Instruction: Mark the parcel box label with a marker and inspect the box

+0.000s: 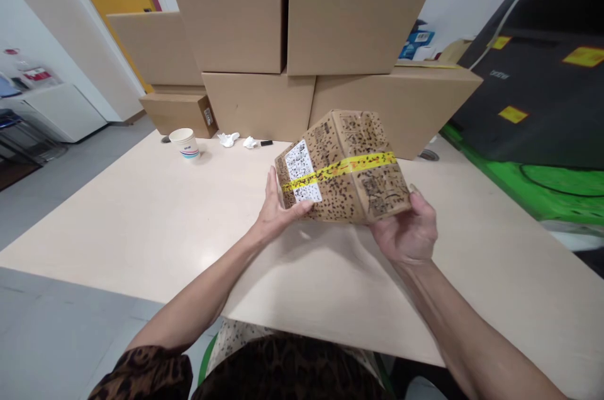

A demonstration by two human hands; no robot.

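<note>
A brown cardboard box [330,199] covered in black speckles is held tilted above the table, one edge facing me. Yellow tape [352,165] runs round it, crossing a white label [309,195] on its left face. My left hand [278,205] grips the left end, thumb on the front near the label, the other fingers partly hidden behind. At the lower right corner my right hand [408,230] supports the box from beneath, thumb up along the side. Some of its fingers are hidden under the box.
Large cardboard boxes [259,104] are stacked along the table's [141,236] far edge. A paper cup [185,143], crumpled tissues [229,139] and a small black object [267,143] lie before them. A black-covered machine [538,79] stands at the right over something green [514,180].
</note>
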